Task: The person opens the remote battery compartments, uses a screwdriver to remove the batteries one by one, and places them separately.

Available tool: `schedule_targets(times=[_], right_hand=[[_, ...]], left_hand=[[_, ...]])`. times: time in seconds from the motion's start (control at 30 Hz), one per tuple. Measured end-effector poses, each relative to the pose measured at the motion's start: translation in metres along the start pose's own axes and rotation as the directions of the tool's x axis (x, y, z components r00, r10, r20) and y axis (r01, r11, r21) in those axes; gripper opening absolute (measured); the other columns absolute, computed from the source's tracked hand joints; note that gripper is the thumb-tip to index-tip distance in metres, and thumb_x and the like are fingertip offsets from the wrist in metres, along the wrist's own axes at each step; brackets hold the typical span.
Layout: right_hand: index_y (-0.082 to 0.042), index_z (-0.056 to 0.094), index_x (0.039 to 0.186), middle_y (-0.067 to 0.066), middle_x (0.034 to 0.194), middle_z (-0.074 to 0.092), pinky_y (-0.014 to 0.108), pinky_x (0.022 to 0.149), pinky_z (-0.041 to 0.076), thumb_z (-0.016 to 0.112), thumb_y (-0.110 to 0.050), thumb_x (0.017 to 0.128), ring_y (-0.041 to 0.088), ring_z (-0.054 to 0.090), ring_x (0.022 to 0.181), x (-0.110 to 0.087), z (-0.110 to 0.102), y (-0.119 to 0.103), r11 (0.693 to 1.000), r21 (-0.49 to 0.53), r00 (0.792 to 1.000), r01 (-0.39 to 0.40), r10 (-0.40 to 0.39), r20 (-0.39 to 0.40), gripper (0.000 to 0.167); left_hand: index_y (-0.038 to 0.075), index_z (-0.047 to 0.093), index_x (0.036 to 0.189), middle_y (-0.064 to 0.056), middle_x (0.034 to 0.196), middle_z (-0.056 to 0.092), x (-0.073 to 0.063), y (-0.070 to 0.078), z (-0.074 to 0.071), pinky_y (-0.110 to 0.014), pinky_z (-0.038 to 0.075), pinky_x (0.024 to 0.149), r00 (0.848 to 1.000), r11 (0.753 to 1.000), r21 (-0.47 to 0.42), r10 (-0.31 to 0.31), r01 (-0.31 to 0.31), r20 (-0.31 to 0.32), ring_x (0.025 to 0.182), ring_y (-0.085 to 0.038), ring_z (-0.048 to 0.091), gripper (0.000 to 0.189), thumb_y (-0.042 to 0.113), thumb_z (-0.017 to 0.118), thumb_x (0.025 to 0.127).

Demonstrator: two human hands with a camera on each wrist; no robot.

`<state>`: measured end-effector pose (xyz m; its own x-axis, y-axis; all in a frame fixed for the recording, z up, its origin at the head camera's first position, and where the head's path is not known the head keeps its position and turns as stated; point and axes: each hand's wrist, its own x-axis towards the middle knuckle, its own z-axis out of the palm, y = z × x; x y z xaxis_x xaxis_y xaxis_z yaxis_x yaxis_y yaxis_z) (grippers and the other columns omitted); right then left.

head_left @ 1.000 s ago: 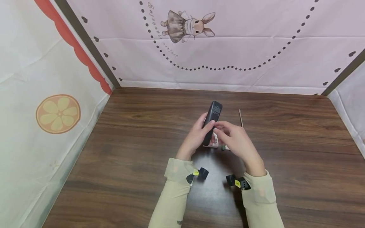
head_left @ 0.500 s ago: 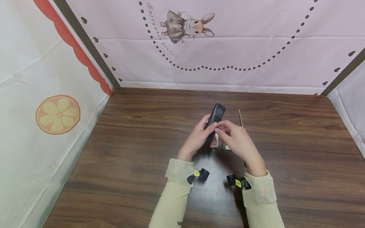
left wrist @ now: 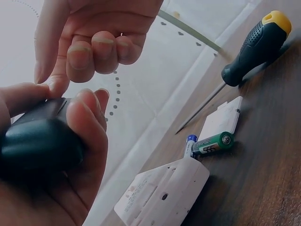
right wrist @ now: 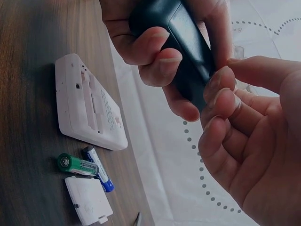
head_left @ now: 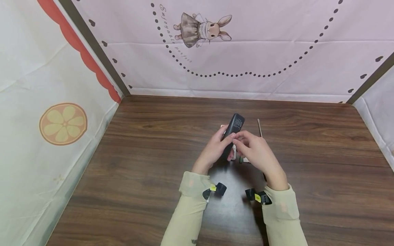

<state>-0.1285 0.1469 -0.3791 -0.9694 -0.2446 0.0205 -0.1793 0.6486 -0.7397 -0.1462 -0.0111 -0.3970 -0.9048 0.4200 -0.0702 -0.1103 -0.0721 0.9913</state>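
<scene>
A black remote control (head_left: 236, 124) with a printed label lies slanted in my left hand (head_left: 212, 147), which grips its sides with the thumb on the labelled face. My right hand (head_left: 257, 150) has curled fingers and pinches the remote's edge, close to the left thumb tip. In the right wrist view the fingertips (right wrist: 221, 89) press along the remote's side. Below, on the table, stands a white device (right wrist: 89, 103) with a slot in its face. Beside it lie a green battery (left wrist: 214, 143), a blue-and-white battery (left wrist: 190, 143) and a small white cover (left wrist: 223, 117).
A screwdriver (left wrist: 258, 42) with a black and yellow handle lies right of these things, partly behind the right hand in the head view. The brown wooden table (head_left: 147, 153) ends at a printed cloth wall (head_left: 261, 58) at the back.
The remote control and my left hand have shifted slightly to the right and nearer to me. My right hand has stayed at the remote's edge, almost still.
</scene>
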Motion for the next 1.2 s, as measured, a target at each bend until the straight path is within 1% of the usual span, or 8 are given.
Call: schedule_targets(times=[0.13, 0.27, 0.47, 0.6, 0.73, 0.9, 1.1, 1.2], right_hand=[[-0.018, 0.054, 0.109, -0.004, 0.064, 0.059, 0.03, 0.052, 0.042, 0.05, -0.038, 0.089, 0.012, 0.053, 0.058, 0.0, 0.0, 0.0, 1.0, 0.002, 1.0, -0.001, 0.001, 0.0, 0.029], [-0.018, 0.053, 0.111, -0.004, 0.064, 0.058, 0.03, 0.051, 0.041, 0.051, -0.036, 0.09, 0.013, 0.052, 0.056, -0.001, 0.001, 0.001, 1.0, -0.011, 1.0, 0.02, -0.02, 0.0, 0.028], [-0.017, 0.051, 0.113, -0.004, 0.068, 0.058, 0.03, 0.049, 0.04, 0.051, -0.035, 0.09, 0.013, 0.05, 0.054, -0.001, 0.002, 0.002, 0.996, -0.04, 0.997, 0.077, -0.077, 0.0, 0.03], [-0.017, 0.05, 0.113, -0.003, 0.072, 0.058, 0.03, 0.048, 0.04, 0.052, -0.035, 0.089, 0.013, 0.05, 0.052, -0.001, 0.003, 0.002, 0.996, -0.037, 0.997, 0.082, -0.082, -0.001, 0.03], [-0.018, 0.05, 0.112, -0.003, 0.073, 0.058, 0.03, 0.048, 0.041, 0.053, -0.034, 0.089, 0.013, 0.051, 0.053, 0.0, 0.004, 0.002, 0.997, -0.034, 0.997, 0.075, -0.075, 0.003, 0.028], [-0.019, 0.05, 0.112, -0.003, 0.073, 0.058, 0.03, 0.049, 0.042, 0.053, -0.032, 0.089, 0.012, 0.052, 0.054, 0.0, 0.004, 0.003, 0.998, -0.026, 0.998, 0.063, -0.063, 0.009, 0.027], [-0.017, 0.049, 0.113, -0.003, 0.074, 0.059, 0.029, 0.048, 0.043, 0.053, -0.032, 0.089, 0.012, 0.053, 0.054, 0.001, 0.005, 0.003, 0.999, -0.01, 0.998, 0.049, -0.049, 0.025, 0.029], [-0.017, 0.049, 0.113, -0.002, 0.073, 0.059, 0.029, 0.048, 0.043, 0.053, -0.032, 0.089, 0.012, 0.054, 0.053, 0.002, 0.006, 0.003, 0.999, -0.004, 0.998, 0.046, -0.046, 0.03, 0.029]], left_hand=[[0.021, 0.04, 0.129, -0.034, 0.085, 0.051, 0.0, 0.0, 0.001, -0.046, 0.046, 0.046, 1.0, 1.0, 0.002, -0.003, 0.003, -0.009, 0.05, -0.03, 0.05, 0.038, 0.027, 0.048, 0.092], [0.023, 0.041, 0.129, -0.028, 0.085, 0.054, 0.003, -0.006, 0.0, -0.045, 0.047, 0.046, 1.0, 1.0, 0.005, -0.009, 0.009, -0.026, 0.051, -0.032, 0.05, 0.039, 0.028, 0.049, 0.092], [0.032, 0.044, 0.123, -0.016, 0.08, 0.057, 0.012, -0.022, -0.004, -0.045, 0.049, 0.047, 0.997, 0.999, 0.006, -0.033, 0.033, -0.069, 0.053, -0.033, 0.052, 0.039, 0.044, 0.051, 0.087], [0.034, 0.046, 0.12, -0.015, 0.083, 0.058, 0.013, -0.026, -0.005, -0.042, 0.05, 0.046, 0.994, 0.999, 0.001, -0.032, 0.032, -0.101, 0.051, -0.028, 0.053, 0.041, 0.052, 0.051, 0.084], [0.033, 0.048, 0.118, -0.015, 0.083, 0.057, 0.013, -0.027, -0.005, -0.039, 0.05, 0.044, 0.992, 1.0, -0.004, -0.03, 0.03, -0.122, 0.049, -0.024, 0.053, 0.041, 0.054, 0.05, 0.083], [0.035, 0.049, 0.117, -0.013, 0.082, 0.057, 0.013, -0.026, -0.004, -0.036, 0.05, 0.045, 0.989, 0.998, -0.006, -0.063, 0.063, -0.134, 0.05, -0.024, 0.054, 0.036, 0.051, 0.05, 0.085], [0.029, 0.047, 0.121, -0.012, 0.085, 0.057, 0.006, -0.01, -0.001, -0.039, 0.051, 0.049, 0.986, 0.996, 0.016, -0.089, 0.092, -0.141, 0.054, -0.027, 0.055, 0.032, 0.04, 0.047, 0.091], [0.031, 0.048, 0.12, -0.013, 0.087, 0.058, 0.008, -0.015, -0.002, -0.04, 0.051, 0.048, 0.986, 0.996, 0.027, -0.075, 0.08, -0.15, 0.053, -0.026, 0.055, 0.034, 0.045, 0.047, 0.089]])
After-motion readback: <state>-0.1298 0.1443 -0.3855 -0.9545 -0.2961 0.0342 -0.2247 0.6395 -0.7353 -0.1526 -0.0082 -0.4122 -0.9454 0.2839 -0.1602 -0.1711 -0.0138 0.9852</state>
